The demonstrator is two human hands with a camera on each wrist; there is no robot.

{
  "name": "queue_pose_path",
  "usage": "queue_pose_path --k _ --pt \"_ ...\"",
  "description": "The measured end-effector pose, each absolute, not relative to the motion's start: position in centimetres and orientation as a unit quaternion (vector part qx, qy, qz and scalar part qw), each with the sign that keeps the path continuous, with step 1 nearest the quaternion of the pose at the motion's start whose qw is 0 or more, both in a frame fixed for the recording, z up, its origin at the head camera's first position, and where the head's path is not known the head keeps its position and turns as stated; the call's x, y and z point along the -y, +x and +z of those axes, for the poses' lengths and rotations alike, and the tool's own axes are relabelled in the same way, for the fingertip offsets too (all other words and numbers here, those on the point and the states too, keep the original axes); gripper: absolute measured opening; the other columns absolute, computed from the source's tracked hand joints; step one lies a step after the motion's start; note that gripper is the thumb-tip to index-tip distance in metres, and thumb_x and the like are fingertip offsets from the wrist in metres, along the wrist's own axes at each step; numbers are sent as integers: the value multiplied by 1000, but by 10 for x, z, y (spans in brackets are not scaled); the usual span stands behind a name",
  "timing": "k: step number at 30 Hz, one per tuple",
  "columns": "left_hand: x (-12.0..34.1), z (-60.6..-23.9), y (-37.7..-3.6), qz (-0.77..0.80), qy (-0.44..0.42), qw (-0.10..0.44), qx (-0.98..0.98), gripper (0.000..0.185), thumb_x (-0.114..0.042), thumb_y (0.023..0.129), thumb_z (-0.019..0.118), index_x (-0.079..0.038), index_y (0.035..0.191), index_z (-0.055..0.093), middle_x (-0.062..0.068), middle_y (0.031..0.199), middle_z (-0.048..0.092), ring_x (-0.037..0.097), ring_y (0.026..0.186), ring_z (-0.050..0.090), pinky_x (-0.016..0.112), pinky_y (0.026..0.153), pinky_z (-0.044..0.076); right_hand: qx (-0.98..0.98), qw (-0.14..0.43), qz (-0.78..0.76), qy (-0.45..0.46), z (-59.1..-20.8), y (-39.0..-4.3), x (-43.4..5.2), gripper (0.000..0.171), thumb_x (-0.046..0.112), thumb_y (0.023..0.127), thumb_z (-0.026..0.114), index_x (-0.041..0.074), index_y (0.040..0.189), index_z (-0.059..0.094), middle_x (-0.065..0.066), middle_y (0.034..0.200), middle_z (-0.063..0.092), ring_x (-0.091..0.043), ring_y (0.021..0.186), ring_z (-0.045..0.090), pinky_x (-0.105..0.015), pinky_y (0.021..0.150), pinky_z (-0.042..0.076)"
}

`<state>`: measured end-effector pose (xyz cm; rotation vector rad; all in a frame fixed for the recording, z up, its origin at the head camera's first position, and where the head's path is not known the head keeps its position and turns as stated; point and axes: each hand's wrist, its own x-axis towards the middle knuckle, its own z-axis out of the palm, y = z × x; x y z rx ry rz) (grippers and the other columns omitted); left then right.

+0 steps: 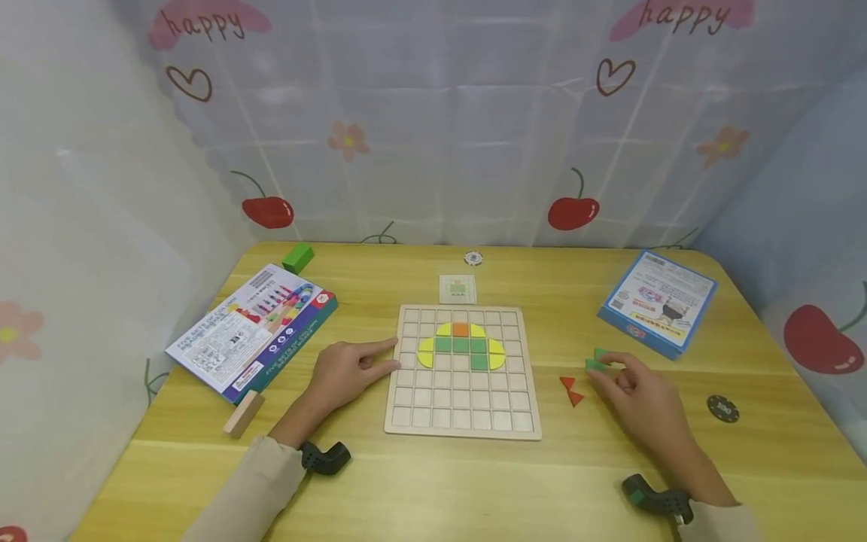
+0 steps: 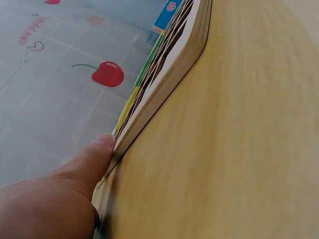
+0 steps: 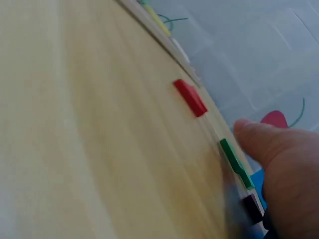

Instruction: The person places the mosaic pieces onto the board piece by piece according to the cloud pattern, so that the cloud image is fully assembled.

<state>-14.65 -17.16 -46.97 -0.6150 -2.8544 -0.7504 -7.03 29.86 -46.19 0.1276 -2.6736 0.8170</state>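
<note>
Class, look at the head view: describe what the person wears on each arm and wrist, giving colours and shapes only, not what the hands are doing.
Both arms wear long beige sleeves ending just short of the wrists. At the left hand, a dark, angled, ribbed camera mount sits at the wrist. At the right hand, a similar dark mount shows a small green patch. The hands are bare, with no rings or gloves visible.

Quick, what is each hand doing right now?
Left hand: open, fingers against the board.
Right hand: pinches a green piece.
</note>
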Motion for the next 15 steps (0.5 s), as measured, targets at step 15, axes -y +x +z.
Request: queue_pose_path --k 15 --pt "172 -469 -146 -252 -214 75 941 47 -57 91 72 -34 132 70 -14 53 37 5 48 29 29 51 24 963 148 221 47 -461 -74 -303 29 31 96 74 9 115 69 8 58 40 -8 48 31 -28 46 26"
